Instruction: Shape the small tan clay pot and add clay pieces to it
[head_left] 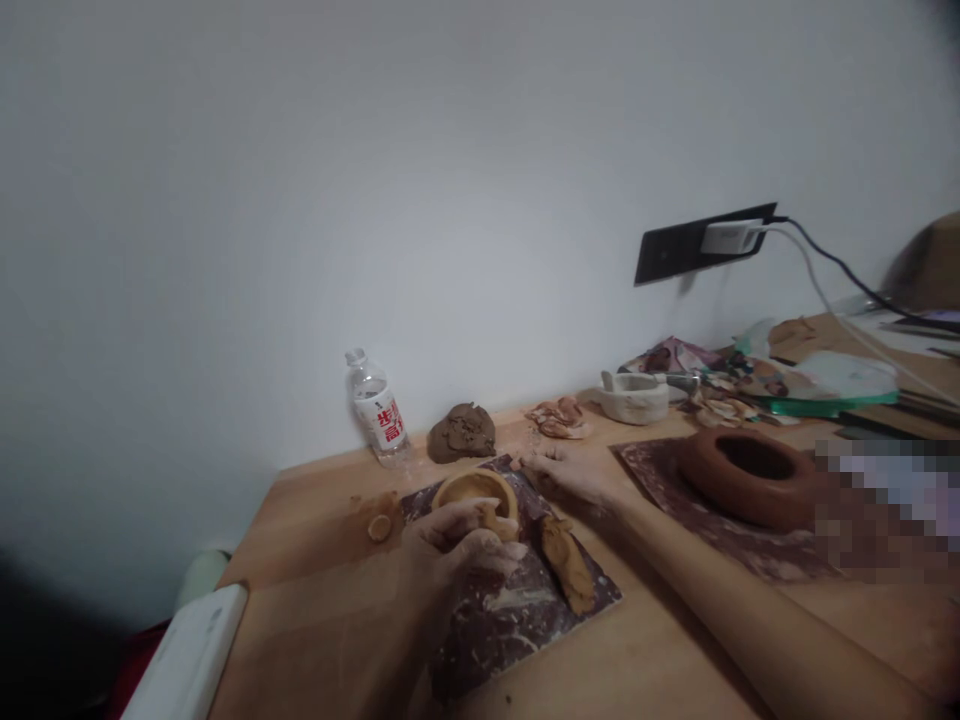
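Note:
A round yellowish clay bowl (454, 484) stands on a dark, clay-smeared board (517, 620). My left hand (465, 540) is at the bowl's near side, its fingers and thumb closed round the near wall. My right hand (559, 475) is just right of the bowl, at the board's far edge, with its fingers bent together; whatever is at the fingertips is too small to make out. On the board right of the bowl lies a long lump of yellowish clay (568, 565). A small clay disc (379, 528) rests on the table left of the board.
Along the wall are a plastic bottle (381, 415), a dark clay lump (463, 432), a crumpled piece (560, 418) and a pale pot (634, 398). A reddish ring-shaped clay vessel (720, 480) sits on another board at right. A white box (191, 655) stands at left.

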